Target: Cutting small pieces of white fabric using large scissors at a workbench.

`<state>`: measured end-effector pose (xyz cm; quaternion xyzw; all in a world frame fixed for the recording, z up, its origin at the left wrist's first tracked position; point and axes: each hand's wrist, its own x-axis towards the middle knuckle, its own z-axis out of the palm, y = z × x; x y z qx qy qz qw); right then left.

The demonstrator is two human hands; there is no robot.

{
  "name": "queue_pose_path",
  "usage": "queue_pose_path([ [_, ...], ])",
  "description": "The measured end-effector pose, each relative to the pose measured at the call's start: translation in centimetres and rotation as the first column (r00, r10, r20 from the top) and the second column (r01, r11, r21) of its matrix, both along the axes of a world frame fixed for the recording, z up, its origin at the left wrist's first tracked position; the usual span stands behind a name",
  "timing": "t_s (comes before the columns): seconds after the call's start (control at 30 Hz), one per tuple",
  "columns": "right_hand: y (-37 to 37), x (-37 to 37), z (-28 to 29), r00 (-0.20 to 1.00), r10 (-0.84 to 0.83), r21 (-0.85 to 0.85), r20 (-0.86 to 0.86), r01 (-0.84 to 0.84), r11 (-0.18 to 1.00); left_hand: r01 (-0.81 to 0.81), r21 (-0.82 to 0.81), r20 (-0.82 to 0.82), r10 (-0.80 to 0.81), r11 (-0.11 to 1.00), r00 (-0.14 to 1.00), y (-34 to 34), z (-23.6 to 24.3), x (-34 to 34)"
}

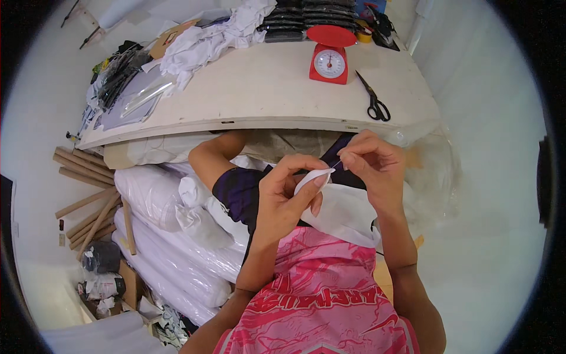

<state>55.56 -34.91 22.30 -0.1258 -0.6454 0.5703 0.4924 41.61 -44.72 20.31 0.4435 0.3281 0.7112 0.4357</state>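
Observation:
My left hand (pixel 290 197) pinches the folded edge of a white cloth (pixel 341 213) between thumb and fingers. The rest of the cloth hangs over my lap, above my pink shirt. Close beside the pinched edge, my right hand (pixel 376 168) is closed, its thumb and forefinger pressed together. A thin line runs from these fingertips toward the cloth's edge; it is too fine to tell whether it is a needle or a thread. Both hands are just in front of the table's near edge.
On the white table (pixel 247 97) are black scissors (pixel 375 100), a red dial scale (pixel 330 59), stacked black packets (pixel 286 23) and crumpled white cloth (pixel 203 50). Plastic-wrapped white rolls (pixel 177 259) and cardboard tubes (pixel 97 215) lie at my left. Clear plastic sheeting (pixel 433 171) hangs at the right.

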Motion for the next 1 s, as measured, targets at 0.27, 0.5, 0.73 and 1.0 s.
queue_pose_path([
  [0.27,0.4,0.0,0.1,0.999,-0.04,0.032,0.005,0.039,0.999,-0.075,0.048,-0.049,0.078,0.996,0.996,0.4,-0.1,0.5],
  [0.5,2.5,1.0,0.7,0.991,-0.114,0.172,0.072,0.1,0.98,0.011,0.081,-0.041,-0.008,0.997,0.999,0.7,-0.6,-0.3],
  [0.73,22.9,6.6,-10.4,0.584,-0.722,0.343,0.37,0.637,0.691,-0.114,0.064,-0.102,0.12,0.991,0.987,0.6,-1.0,-0.7],
  [1.0,27.7,4.8,-20.1,-0.014,-0.806,0.716,0.592,0.468,0.518,-0.11,0.106,-0.051,0.116,0.988,0.992,-0.6,0.2,-1.2],
])
